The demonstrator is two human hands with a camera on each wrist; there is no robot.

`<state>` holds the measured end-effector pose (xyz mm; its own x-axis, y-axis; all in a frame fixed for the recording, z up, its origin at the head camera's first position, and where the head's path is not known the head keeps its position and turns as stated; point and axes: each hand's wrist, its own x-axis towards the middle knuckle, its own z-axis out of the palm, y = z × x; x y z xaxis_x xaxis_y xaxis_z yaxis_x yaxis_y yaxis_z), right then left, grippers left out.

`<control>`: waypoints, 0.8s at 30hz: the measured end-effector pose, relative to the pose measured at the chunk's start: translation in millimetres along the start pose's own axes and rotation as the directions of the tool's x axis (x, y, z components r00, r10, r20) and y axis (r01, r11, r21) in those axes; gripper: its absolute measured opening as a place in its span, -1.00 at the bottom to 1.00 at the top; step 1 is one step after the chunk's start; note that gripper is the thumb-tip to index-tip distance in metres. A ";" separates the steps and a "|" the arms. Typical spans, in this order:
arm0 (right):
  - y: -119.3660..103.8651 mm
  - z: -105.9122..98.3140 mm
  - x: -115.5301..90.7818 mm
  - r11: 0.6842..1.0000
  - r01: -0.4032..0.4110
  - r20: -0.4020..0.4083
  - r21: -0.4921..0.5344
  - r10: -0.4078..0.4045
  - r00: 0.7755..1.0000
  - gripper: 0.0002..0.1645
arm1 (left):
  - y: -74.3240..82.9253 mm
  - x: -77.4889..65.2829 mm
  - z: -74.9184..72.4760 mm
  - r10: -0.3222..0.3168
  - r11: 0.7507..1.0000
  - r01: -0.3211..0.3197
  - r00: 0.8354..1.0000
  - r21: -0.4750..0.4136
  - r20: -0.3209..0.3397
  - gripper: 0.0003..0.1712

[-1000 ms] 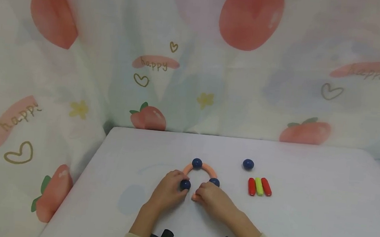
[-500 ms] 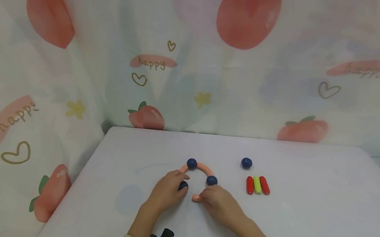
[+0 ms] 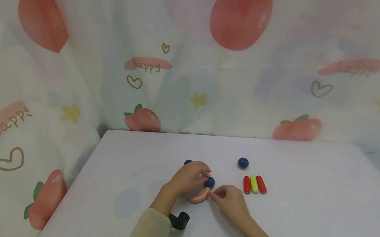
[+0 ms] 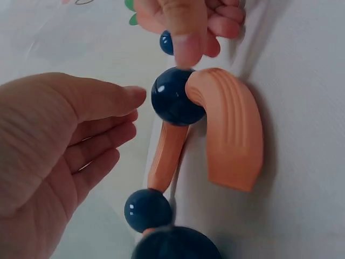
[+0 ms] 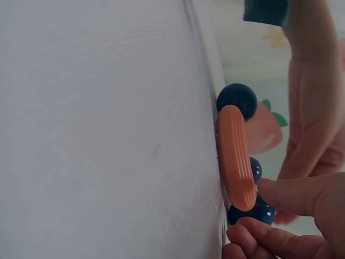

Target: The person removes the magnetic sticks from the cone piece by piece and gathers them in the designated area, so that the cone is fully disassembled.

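a ribbed, curved, orange plastic-looking piece (image 3: 199, 198) lies on the white counter (image 3: 312, 206), against a glossy dark-blue ball (image 3: 209, 182). the left hand (image 3: 188, 177) is beside the ball, the right hand (image 3: 231, 203) at the piece's end; both hands' fingers look parted.

the step seems to be joining the two; next calls for steadying the ball and pressing.

the left wrist view reveals a second orange piece (image 4: 168, 156), mostly hidden from the head view, which alone shows two short red sticks (image 3: 246, 185).

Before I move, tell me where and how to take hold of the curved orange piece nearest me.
Pinch the curved orange piece across its sides near the free left end, likely best from your side: the other end sits at a blue ball, crowded by your right hand, while the free end stands clear.
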<state>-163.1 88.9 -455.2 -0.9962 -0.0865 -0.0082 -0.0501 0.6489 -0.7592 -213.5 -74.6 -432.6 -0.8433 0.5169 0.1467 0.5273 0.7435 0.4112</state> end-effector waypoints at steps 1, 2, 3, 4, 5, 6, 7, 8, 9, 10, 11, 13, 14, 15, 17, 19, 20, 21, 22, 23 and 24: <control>-0.5 0.5 0.7 1.000 0.005 -0.002 -0.001 -0.005 1.000 -0.76 | 0.8 3.2 0.0 0.024 1.000 -0.024 0.999 0.001 0.032 -0.73; -1.4 0.9 1.4 1.000 0.011 -0.007 -0.003 -0.011 1.000 -0.75 | 1.5 6.2 0.2 0.042 0.999 -0.042 0.997 0.002 0.063 -0.72; -2.2 1.2 1.9 1.000 0.016 -0.008 -0.004 -0.016 1.000 -0.74 | 1.9 8.4 0.2 0.057 0.998 -0.057 0.994 0.003 0.090 -0.72; -3.5 1.4 2.4 1.000 0.018 -0.011 -0.006 -0.018 1.000 -0.73 | 2.6 10.2 0.2 0.068 0.998 -0.069 0.991 0.003 0.113 -0.72; -4.3 1.9 2.9 1.000 0.019 -0.012 -0.007 -0.019 1.000 -0.72 | 3.2 11.4 0.4 0.076 0.997 -0.077 0.988 0.005 0.132 -0.72; -5.1 2.2 3.3 1.000 0.019 -0.014 -0.007 -0.019 1.000 -0.72 | 3.6 12.3 0.5 0.075 0.997 -0.077 0.986 0.007 0.146 -0.73; -6.1 2.6 3.6 1.000 0.016 -0.016 -0.005 -0.016 1.000 -0.72 | 3.9 12.6 0.8 0.065 0.998 -0.066 0.986 0.003 0.153 -0.73; -7.0 3.0 4.0 1.000 0.014 -0.015 -0.003 -0.014 1.000 -0.73 | 4.0 12.7 0.9 0.054 0.999 -0.055 0.986 -0.003 0.157 -0.73; -7.6 3.7 4.6 1.000 0.013 -0.013 -0.002 -0.013 1.000 -0.74 | 4.3 12.4 0.8 0.044 0.999 -0.043 0.986 -0.006 0.160 -0.73; -8.1 4.4 5.4 1.000 0.012 -0.013 0.000 -0.012 1.000 -0.75 | 4.6 12.2 0.9 0.034 0.999 -0.033 0.986 -0.012 0.160 -0.73; -8.4 5.1 6.3 1.000 0.015 -0.015 -0.002 -0.015 1.000 -0.75 | 4.7 11.8 0.9 0.023 1.000 -0.019 0.987 -0.022 0.158 -0.73; -8.9 6.6 8.1 1.000 0.018 -0.023 -0.009 -0.018 1.000 -0.75 | 5.3 11.1 0.9 -0.003 0.999 0.009 0.988 -0.041 0.154 -0.73; -8.9 7.2 8.8 1.000 0.020 -0.026 -0.014 -0.020 0.999 -0.74 | 5.6 10.6 0.7 -0.014 0.998 0.022 0.988 -0.052 0.152 -0.73; -8.6 7.8 9.5 1.000 0.021 -0.030 -0.014 -0.021 0.999 -0.73 | 5.6 10.6 0.7 -0.024 0.997 0.034 0.988 -0.064 0.151 -0.73; -8.2 8.6 10.1 1.000 0.021 -0.035 -0.013 -0.021 0.999 -0.73 | 5.9 10.5 1.1 -0.050 0.994 0.064 0.987 -0.091 0.152 -0.73; -7.9 9.4 10.3 1.000 0.013 -0.031 -0.006 -0.014 0.999 -0.73 | 6.2 10.7 1.5 -0.064 0.992 0.080 0.986 -0.100 0.153 -0.74; -7.9 9.7 10.4 1.000 0.006 -0.029 0.000 -0.006 1.000 -0.72 | 6.2 11.0 1.7 -0.065 0.992 0.081 0.986 -0.100 0.154 -0.74; -7.8 10.2 10.7 1.000 -0.005 -0.027 0.008 0.005 1.000 -0.72 | 6.1 11.3 2.2 -0.067 0.992 0.083 0.986 -0.100 0.155 -0.74; -7.8 10.6 11.0 1.000 -0.014 -0.024 0.014 0.014 1.000 -0.72 | 6.4 11.3 2.4 -0.069 0.992 0.084 0.986 -0.096 0.155 -0.74; -7.7 11.0 11.5 1.000 -0.024 -0.020 0.017 0.024 1.000 -0.72 | 6.5 11.5 2.8 -0.069 0.992 0.084 0.986 -0.089 0.155 -0.74; -7.7 11.3 12.1 0.999 -0.034 -0.018 0.020 0.034 0.999 -0.72 | 6.7 11.6 3.1 -0.070 0.993 0.084 0.986 -0.084 0.154 -0.74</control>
<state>-174.0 74.3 -456.9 -0.9985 -0.0504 -0.0223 -0.0149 0.6363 -0.7713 -219.5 -62.3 -430.9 -0.8522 0.5228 -0.0229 0.4444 0.7461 0.4958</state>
